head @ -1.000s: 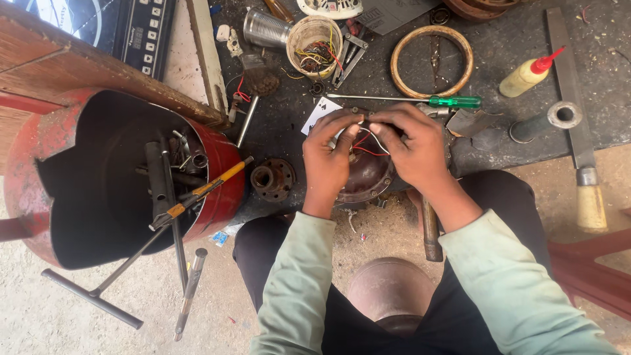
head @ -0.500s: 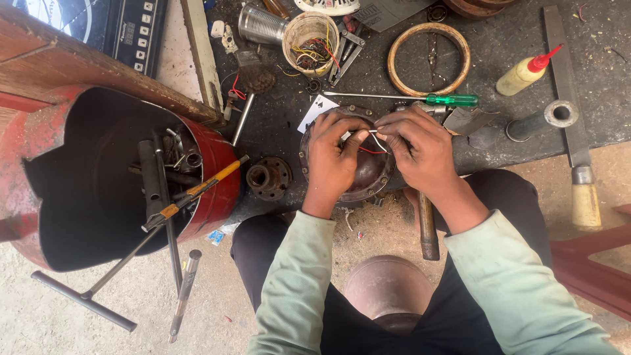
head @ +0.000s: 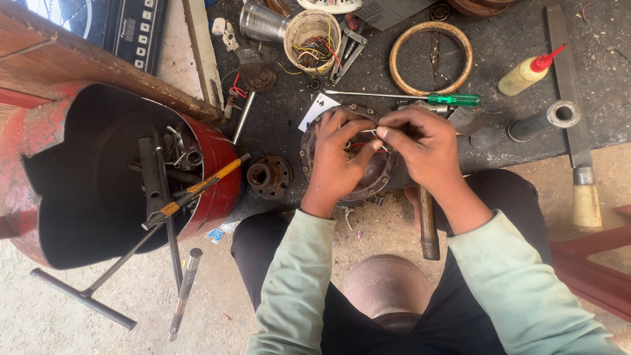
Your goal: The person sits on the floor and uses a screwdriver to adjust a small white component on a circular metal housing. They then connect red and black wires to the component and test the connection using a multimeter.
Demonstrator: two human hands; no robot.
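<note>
**Wires pinched over motor housing**

Round housing (head: 358,177) is set at the near edge of the worktop (head: 499,59), within close reach. Left hand (head: 338,154) and right hand (head: 424,148) are both closed on thin wires (head: 368,135) above it, steadied by the rim. Screwdriver (head: 420,98) lies just beyond.

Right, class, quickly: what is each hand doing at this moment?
Left hand: closed, pinching thin wires over the round metal housing.
Right hand: closed, pinching the same wires.
</note>
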